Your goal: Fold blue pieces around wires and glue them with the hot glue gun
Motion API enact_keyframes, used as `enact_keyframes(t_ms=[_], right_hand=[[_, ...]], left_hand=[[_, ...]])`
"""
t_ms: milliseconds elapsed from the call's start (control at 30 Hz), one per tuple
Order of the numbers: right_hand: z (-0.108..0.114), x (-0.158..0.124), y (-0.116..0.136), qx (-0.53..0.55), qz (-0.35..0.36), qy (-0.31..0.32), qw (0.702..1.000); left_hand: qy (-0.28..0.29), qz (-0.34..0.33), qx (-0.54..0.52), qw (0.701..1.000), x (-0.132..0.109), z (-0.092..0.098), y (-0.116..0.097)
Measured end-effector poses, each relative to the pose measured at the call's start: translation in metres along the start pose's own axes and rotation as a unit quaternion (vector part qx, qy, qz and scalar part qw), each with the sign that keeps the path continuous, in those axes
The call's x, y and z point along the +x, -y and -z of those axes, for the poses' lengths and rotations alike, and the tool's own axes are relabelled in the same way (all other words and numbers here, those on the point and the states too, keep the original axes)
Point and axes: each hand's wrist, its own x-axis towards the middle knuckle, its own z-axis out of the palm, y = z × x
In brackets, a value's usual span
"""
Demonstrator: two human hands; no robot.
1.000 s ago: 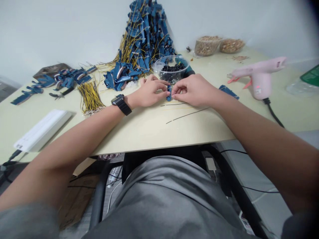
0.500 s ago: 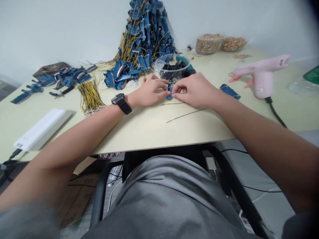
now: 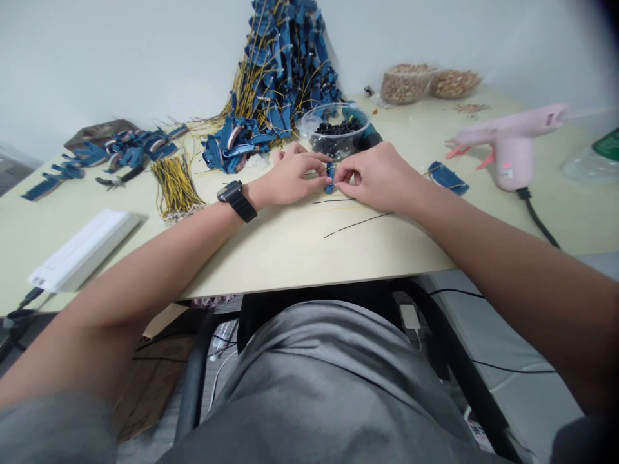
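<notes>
A small narrow blue piece (image 3: 329,179) stands between my two hands, just in front of a clear tub (image 3: 341,153) of small black parts. My left hand (image 3: 293,179), with a black watch at the wrist, grips this blue piece from the left between thumb and fingers. From the right, my right hand (image 3: 374,174) is closed in a pinch at the piece's edge. Whatever lies between those fingertips is too small to make out. Thin black wires (image 3: 358,224) and a faint yellow one lie on the table below my right hand.
Behind the tub rises a tall heap of blue pieces with yellow wires (image 3: 285,71). Leftward lie a yellow wire bundle (image 3: 176,187), black-handled pliers (image 3: 120,178) and a white power box (image 3: 84,250). At right are a flat blue piece (image 3: 449,178) and a corded pink glue gun (image 3: 513,145).
Both hands keep almost the same place and grip on the blue piece. The view has shifted very slightly.
</notes>
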Motion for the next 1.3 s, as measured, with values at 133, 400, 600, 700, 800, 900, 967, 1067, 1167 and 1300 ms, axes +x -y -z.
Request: enact_keyframes(t_ms=[133, 400, 600, 700, 800, 900, 967, 1067, 1167, 1300], right_hand=[[-0.001, 0.0, -0.001, -0.006, 0.006, 0.004, 1.0], [0.0, 0.0, -0.004, -0.012, 0.02, 0.013, 1.0], [-0.004, -0.003, -0.005, -0.115, 0.073, 0.009, 0.991], [-0.008, -0.007, -0.004, -0.183, 0.116, -0.013, 0.976], [-0.01, -0.009, -0.003, -0.218, 0.143, -0.017, 0.965], [-0.01, -0.01, -0.004, -0.217, 0.159, -0.014, 0.963], [-0.009, -0.009, -0.006, -0.212, 0.164, -0.011, 0.963], [-0.008, -0.007, -0.009, -0.206, 0.168, -0.003, 0.964], [-0.01, -0.004, -0.015, -0.175, 0.163, -0.007, 0.971], [-0.013, -0.001, -0.024, -0.119, 0.16, -0.022, 0.98]], left_hand=[[-0.003, 0.005, -0.003, 1.0, 0.0, 0.0, -0.001], [-0.012, 0.011, -0.013, 1.0, 0.0, -0.004, 0.001], [-0.004, 0.021, -0.01, 1.0, -0.002, -0.001, -0.005], [0.001, 0.034, -0.005, 0.999, -0.003, 0.0, -0.009], [-0.001, 0.035, -0.004, 0.999, -0.003, 0.0, -0.011], [-0.002, 0.032, -0.006, 0.999, -0.003, -0.002, -0.01], [0.0, 0.033, -0.005, 0.999, -0.002, -0.002, -0.009], [0.0, 0.039, 0.0, 0.999, -0.001, -0.003, -0.01], [0.002, 0.048, 0.006, 0.999, -0.001, -0.003, -0.013], [0.009, 0.058, 0.008, 0.998, -0.002, -0.002, -0.018]])
